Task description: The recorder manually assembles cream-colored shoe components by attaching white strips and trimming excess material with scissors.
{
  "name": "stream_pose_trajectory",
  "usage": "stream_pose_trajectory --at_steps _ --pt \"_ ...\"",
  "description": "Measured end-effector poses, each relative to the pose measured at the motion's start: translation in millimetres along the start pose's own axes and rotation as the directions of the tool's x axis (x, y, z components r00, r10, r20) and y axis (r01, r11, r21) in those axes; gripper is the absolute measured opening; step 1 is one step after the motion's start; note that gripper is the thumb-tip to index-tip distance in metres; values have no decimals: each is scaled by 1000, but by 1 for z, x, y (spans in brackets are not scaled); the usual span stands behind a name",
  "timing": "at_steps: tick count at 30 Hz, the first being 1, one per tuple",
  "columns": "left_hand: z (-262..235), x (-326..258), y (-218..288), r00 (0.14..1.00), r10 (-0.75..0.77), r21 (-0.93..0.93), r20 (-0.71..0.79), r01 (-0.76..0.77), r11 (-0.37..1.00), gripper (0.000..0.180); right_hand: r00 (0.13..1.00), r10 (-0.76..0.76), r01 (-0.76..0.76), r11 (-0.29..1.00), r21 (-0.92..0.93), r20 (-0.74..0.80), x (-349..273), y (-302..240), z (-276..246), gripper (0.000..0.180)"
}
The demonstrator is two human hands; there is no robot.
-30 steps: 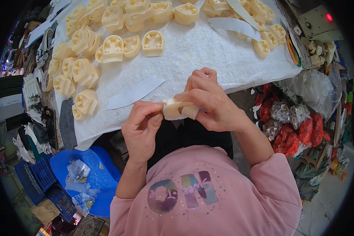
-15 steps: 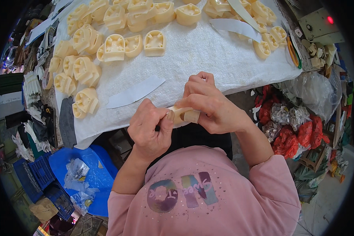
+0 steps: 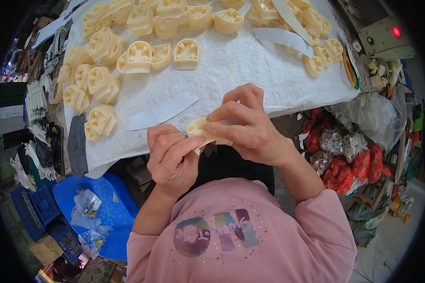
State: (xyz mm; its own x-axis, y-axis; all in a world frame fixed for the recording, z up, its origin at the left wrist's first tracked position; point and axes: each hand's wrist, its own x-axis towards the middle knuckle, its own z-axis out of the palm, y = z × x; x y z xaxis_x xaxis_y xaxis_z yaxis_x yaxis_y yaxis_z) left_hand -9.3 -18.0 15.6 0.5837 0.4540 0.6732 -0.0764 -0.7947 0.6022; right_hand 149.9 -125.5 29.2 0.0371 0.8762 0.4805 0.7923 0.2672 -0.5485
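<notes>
I'm seeing a white strip [image 3: 163,112] lying on the cloth-covered bench [image 3: 226,66]; the left hand [image 3: 171,156] is pinching a hollow cream piece [image 3: 195,125] at the bench's near edge, and the right hand [image 3: 251,126] is clamping its right side.

Lettering [image 3: 225,231] stands on the front of the pink shirt [image 3: 274,221], at the lower middle of the frame: large, blocky letters in mottled purple and grey-green, with smaller, pale pink script running across them. Small marks on a clear plastic bag [image 3: 93,238], lower left, are too small to read.
</notes>
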Motion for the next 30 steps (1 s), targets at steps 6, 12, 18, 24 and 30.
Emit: stream_pose_trajectory --at_steps 6,12,18,24,30 --pt "-17 0 -3 994 -80 27 -73 82 996 35 956 178 -108 952 286 -234 0 -27 -19 36" --pt "-10 1 10 997 -49 -141 -58 40 989 36 621 783 -326 218 920 35 -33 -34 37 29" --pt "-8 -3 6 994 96 -217 54 -82 973 39 654 756 -237 234 943 -23 -24 -31 28 26" --pt "-6 -3 5 980 173 -103 101 -163 981 34 598 795 -228 48 972 101 -23 -23 27 25" --pt "-2 3 5 960 237 40 150 -246 968 25 604 777 -184 -78 980 176 -17 -24 23 19"
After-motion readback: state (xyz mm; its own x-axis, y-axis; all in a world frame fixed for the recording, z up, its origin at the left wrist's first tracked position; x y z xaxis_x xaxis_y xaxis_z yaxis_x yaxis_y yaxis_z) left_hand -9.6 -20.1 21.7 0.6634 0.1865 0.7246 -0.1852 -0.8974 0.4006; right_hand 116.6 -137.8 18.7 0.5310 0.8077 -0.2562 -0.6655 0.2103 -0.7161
